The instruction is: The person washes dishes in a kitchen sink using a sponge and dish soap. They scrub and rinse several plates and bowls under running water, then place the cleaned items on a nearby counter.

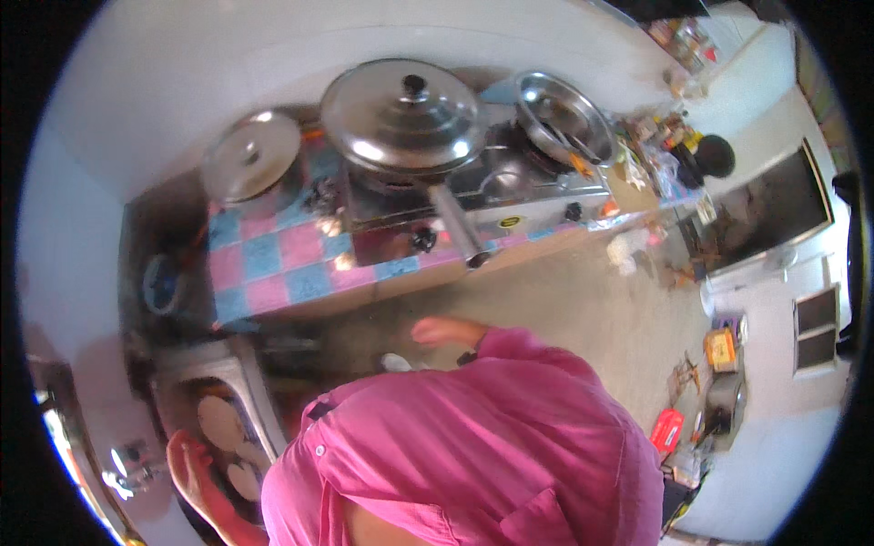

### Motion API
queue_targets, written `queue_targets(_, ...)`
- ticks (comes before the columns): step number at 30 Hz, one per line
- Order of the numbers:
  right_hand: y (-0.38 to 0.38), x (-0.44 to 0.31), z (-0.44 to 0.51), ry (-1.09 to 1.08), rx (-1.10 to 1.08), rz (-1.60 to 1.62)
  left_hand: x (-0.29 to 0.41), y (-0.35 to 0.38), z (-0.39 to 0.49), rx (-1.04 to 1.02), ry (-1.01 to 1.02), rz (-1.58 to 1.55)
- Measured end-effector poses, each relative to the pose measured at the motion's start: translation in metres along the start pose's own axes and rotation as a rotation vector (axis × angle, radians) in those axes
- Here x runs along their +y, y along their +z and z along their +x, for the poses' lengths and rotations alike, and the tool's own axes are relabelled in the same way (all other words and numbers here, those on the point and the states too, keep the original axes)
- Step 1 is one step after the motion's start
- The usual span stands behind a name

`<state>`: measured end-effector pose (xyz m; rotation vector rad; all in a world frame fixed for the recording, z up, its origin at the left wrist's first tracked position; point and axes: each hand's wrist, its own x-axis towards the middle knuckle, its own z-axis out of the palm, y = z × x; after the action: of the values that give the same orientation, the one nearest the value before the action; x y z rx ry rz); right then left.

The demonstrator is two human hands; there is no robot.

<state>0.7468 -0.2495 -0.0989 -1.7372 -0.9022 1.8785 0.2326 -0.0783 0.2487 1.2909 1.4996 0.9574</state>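
Observation:
My left hand (190, 464) hangs over the sink (256, 382) at the lower left, its fingers loosely bent with nothing visible in them. Inside the sink, beside the fingers, lie round pale things (220, 422), perhaps plates or lids. A metal tap (130, 471) is on the wall side, left of this hand. In front of my body is my right hand (437, 332), blurred, above the floor and short of the counter. Its fingers cannot be made out, and no object shows in it.
A lidded wok (403, 123) sits on the gas stove (505, 184), its handle (457, 225) jutting past the counter edge. Right of it is a steel basin (563, 112) with utensils. A lidded pot (252, 157) stands left on the checkered cloth (283, 249).

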Motion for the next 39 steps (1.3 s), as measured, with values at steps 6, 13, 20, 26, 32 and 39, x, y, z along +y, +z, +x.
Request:
queue_targets(6, -0.077, 0.280, -0.083, 0.303, 0.599, 0.667, 0.008, 0.084, 0.032, -0.345, 0.067, 0.186)
queue_targets(13, -0.051, 0.363, -0.107, 0.419, 0.647, 0.824, 0.042, 0.137, 0.026, -0.402, 0.159, 0.370)
queue_targets(20, -0.028, 0.255, -0.067, 0.155, 0.598, 1.002, 0.045, 0.127, 0.044, -0.367, 0.250, 0.320)
queue_targets(26, -0.022, 0.280, -0.035, 0.031, 0.428, -0.009, 0.019, 0.091, 0.056, -0.364, 0.195, 0.514)
queue_targets(32, -0.005, 0.323, -0.036, -0.040, 0.556, -0.493, 0.001, 0.089, 0.059, -0.362, 0.133, 0.547)
queue_targets(39, 0.002, 0.299, -0.045, -0.001, 0.655, -0.124, -0.003, 0.105, 0.064, -0.378, 0.149, 0.551)
